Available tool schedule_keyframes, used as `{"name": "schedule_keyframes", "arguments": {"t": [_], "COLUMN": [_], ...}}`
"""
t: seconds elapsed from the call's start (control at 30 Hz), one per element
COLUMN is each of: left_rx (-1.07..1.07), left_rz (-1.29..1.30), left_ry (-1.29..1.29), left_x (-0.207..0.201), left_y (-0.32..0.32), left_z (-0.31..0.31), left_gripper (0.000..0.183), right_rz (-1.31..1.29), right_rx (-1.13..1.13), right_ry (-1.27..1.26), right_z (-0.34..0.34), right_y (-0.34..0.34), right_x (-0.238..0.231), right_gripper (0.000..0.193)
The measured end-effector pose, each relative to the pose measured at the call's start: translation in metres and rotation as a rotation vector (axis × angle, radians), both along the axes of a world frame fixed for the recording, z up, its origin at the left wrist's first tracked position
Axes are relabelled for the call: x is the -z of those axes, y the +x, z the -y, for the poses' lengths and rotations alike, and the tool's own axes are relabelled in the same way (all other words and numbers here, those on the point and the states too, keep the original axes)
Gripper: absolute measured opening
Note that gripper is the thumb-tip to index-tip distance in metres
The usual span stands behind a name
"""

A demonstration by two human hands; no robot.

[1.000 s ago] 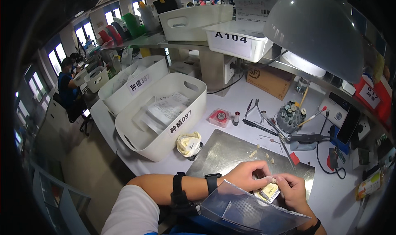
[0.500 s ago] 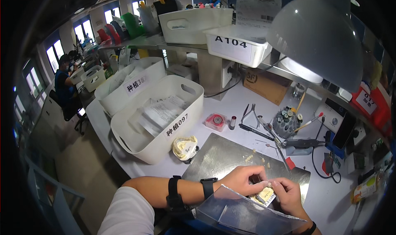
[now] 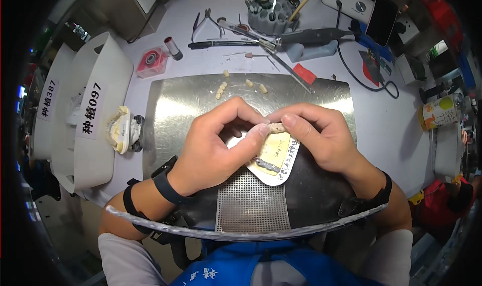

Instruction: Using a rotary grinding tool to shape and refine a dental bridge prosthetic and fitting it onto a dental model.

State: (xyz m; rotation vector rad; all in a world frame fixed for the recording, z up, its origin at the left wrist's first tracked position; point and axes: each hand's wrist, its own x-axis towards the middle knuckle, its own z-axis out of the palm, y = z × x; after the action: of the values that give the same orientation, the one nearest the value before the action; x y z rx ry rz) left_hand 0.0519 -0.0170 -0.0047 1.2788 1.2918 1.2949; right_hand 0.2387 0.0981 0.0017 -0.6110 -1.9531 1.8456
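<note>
My left hand (image 3: 216,140) and my right hand (image 3: 319,138) meet over the metal work plate (image 3: 170,100), fingers closed. Their thumbs and forefingers pinch a tooth-coloured dental bridge (image 3: 277,129) from either end. It sits at the far edge of a yellow and white dental model (image 3: 275,148) with handwriting on it; whether it is seated or just above cannot be told. A grey metal row of teeth (image 3: 267,164) lies along the model's near edge. The fingers under the model are hidden.
Loose tooth pieces (image 3: 221,90) lie on the plate's far part. Beyond are pliers (image 3: 207,25), a handpiece (image 3: 314,35), a bur holder (image 3: 271,15) and red paper (image 3: 304,74). White bins (image 3: 103,150) and another dental model (image 3: 118,130) stand left; a cup (image 3: 439,113) is at right.
My view has tipped down and turned, so the hands and model show nearer the middle. Both hands remain together at the dental model.
</note>
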Motion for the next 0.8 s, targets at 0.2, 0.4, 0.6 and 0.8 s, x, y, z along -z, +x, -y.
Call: {"name": "schedule_keyframes", "arguments": {"t": [0.2, 0.4, 0.6, 0.8], "left_rx": [0.019, 0.032, 0.025, 0.050], "left_rz": [0.011, 0.025, 0.015, 0.035], "left_ry": [-0.033, -0.012, -0.007, 0.003], "left_x": [0.004, 0.004, 0.005, 0.007], "left_y": [-0.001, 0.001, -0.004, -0.005], "left_z": [0.000, 0.001, 0.001, -0.001], "left_gripper": [0.011, 0.011, 0.012, 0.015], "right_rz": [-0.077, -0.078, -0.035, -0.022], "right_rx": [0.045, 0.049, -0.034, -0.022], "right_ry": [0.105, 0.080, 0.119, 0.146], "right_z": [0.001, 0.002, -0.003, -0.002], "right_y": [0.004, 0.007, 0.004, 0.003], "right_x": [0.010, 0.010, 0.008, 0.011], "right_gripper": [0.019, 0.017, 0.017, 0.018]}}
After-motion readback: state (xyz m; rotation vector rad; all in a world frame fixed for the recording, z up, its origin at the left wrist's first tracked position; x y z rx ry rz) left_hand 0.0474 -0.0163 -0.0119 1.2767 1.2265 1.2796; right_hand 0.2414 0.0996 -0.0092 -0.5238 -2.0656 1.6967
